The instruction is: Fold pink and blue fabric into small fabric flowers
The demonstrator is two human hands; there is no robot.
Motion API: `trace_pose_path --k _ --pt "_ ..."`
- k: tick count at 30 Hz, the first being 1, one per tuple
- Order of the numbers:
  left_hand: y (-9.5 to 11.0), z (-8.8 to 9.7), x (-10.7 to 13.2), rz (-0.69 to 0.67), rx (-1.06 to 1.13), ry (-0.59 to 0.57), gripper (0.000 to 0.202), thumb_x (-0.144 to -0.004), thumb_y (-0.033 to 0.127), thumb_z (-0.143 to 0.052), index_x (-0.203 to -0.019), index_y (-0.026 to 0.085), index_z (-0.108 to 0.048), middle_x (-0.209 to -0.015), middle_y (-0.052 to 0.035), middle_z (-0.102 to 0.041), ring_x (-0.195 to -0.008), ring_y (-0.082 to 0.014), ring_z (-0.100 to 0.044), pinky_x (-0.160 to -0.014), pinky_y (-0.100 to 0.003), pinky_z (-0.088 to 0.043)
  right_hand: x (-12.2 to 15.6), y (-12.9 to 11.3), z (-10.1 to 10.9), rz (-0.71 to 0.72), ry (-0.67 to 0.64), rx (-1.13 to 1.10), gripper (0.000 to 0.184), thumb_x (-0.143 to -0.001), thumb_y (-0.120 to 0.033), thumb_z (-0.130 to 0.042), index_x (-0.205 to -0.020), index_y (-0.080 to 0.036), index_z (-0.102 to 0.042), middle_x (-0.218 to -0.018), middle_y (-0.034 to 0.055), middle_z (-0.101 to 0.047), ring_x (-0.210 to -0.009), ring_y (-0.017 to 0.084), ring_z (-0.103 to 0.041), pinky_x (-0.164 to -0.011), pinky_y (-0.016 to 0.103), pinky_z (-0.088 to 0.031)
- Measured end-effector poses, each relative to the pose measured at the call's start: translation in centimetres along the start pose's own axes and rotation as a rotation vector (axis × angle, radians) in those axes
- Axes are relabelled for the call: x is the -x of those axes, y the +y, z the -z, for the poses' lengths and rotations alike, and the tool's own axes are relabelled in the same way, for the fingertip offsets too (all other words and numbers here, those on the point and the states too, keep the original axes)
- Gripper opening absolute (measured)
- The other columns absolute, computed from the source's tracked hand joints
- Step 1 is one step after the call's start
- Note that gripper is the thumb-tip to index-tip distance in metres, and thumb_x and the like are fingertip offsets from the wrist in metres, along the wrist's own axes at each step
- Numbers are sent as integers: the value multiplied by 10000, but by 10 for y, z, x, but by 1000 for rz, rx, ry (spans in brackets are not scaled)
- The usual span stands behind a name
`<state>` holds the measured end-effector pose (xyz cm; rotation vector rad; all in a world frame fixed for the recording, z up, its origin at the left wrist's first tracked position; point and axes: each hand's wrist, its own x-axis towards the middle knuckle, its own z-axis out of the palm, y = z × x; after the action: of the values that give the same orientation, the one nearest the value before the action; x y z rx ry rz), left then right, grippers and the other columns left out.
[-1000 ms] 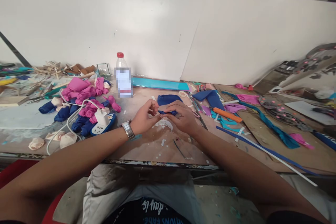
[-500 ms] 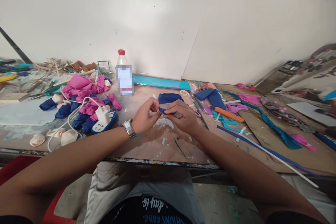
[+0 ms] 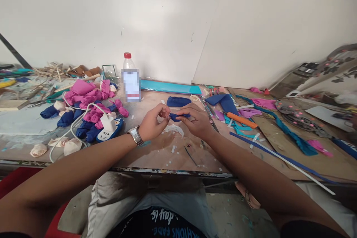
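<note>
Both hands meet over the middle of the workbench (image 3: 156,156). My left hand (image 3: 153,123), with a metal watch on the wrist, pinches one end of a small rolled dark blue piece (image 3: 178,116). My right hand (image 3: 195,122) pinches its other end with fingers curled round it. The piece is held a little above the table. A second dark blue piece (image 3: 178,101) lies on the table just behind the hands. A white curved scrap (image 3: 174,129) lies under them.
A clear bottle with a red cap (image 3: 130,80) stands behind my left hand. Left of it lie a pile of pink and blue rolled pieces (image 3: 86,104), a power strip with a white charger (image 3: 108,125) and cream rolled flowers (image 3: 55,145). An orange-handled tool (image 3: 241,121) and coloured strips lie right.
The hands have lifted the small blue piece off the larger blue piece behind, and now hold it clear between both pinches. The view has shifted slightly.
</note>
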<state>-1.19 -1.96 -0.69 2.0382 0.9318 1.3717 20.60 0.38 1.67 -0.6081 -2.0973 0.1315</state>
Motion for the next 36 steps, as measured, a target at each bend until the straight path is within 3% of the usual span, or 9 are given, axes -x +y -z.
trace_pose_path --k 8,14,24,31,36 --pt "-3 -1 0 36 45 -34 154 -967 307 -588 -1079 202 -597 -892 -34 -621 -821 -159 -572 -809 -315 -468 0 8 1 -43 -9 7 123 -977 -337 -663 -1001 -261 -755 -964 56 -752 -936 232 -689 -871 416 -563" --pt "-3 -2 2 60 54 -78 281 -898 345 -704 -1094 211 -554 -929 -24 -605 -830 -153 -550 -804 -307 -460 -1 5 0 -38 -24 2 118 -923 -369 -746 -936 -252 -759 -893 48 -762 -882 230 -679 -839 405 -553" --pt "-5 -2 1 39 -5 -28 110 -920 213 -590 -1023 205 -552 -896 -23 -599 -806 -152 -548 -796 -309 -456 1 1 -2 -16 -84 -7 140 -957 -378 -700 -994 -265 -775 -933 52 -774 -910 227 -671 -889 412 -550" --pt "-4 -1 1 57 79 -75 186 -867 142 -580 -1033 207 -525 -862 -2 -557 -789 -141 -523 -789 -300 -441 -1 4 1 -33 -97 -14 169 -980 -394 -661 -1013 -264 -763 -967 56 -762 -938 234 -675 -886 404 -544" --pt "-5 -3 -2 176 325 -129 200 -793 147 -588 -959 208 -494 -813 21 -510 -734 -126 -469 -719 -275 -405 -1 9 0 -102 -158 -75 170 -976 -392 -663 -1000 -252 -756 -953 53 -749 -944 232 -664 -901 402 -524"
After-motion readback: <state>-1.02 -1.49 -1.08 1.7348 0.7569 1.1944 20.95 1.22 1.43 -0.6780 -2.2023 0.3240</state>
